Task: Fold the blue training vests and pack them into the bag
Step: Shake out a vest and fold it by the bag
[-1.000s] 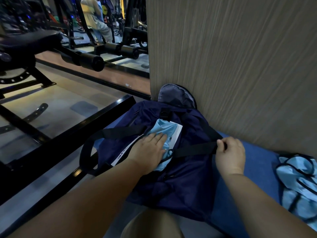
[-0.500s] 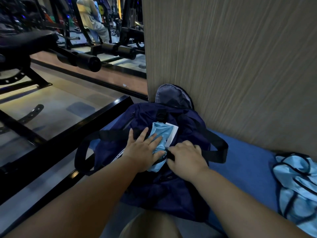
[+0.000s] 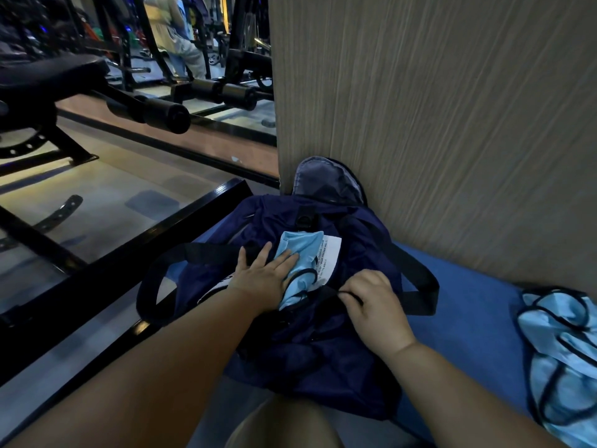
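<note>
Right hand [image 3: 376, 305] moved in, pinching strap [image 3: 418, 281]; vest [image 3: 302, 250] half hidden in bag [image 3: 323, 367].

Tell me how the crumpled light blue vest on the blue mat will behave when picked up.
The crumpled light blue vest with dark trim will probably be floppy: it lies in soft folds on the blue mat. It looks thin, so likely light for its size. Its trimmed loops may dangle.

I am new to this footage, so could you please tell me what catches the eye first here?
At centre, the left hand presses a folded light-blue vest into the open navy bag, while the right hand pinches its black strap. More light-blue vests lie heaped at the right edge on the blue surface.
</note>
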`<state>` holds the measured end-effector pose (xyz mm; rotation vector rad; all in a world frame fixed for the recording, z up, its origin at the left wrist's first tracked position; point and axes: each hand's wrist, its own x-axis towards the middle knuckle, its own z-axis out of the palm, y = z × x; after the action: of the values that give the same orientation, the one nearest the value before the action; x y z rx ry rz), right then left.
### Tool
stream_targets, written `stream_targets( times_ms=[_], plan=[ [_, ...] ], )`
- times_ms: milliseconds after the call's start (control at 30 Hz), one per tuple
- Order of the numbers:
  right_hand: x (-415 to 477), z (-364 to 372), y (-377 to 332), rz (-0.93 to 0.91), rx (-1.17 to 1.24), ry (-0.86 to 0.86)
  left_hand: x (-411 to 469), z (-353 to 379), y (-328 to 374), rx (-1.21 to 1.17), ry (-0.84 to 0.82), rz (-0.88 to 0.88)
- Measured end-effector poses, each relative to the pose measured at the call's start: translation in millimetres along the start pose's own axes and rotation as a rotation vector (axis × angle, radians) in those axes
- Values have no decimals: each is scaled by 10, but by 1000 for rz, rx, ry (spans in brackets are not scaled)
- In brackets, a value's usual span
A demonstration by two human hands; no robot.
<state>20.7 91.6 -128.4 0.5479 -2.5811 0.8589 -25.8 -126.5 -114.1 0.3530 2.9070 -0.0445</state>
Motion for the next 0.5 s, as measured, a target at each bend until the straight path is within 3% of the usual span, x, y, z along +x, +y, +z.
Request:
stream_targets(
  times_ms=[367,500],
  plan=[
    [-494,-178,294,-345,-72,132,151,22,14,68,-50,-40],
    [-508,-277,241,-254,-96,1,177,29,50,74,-24,-36]
  ],
)
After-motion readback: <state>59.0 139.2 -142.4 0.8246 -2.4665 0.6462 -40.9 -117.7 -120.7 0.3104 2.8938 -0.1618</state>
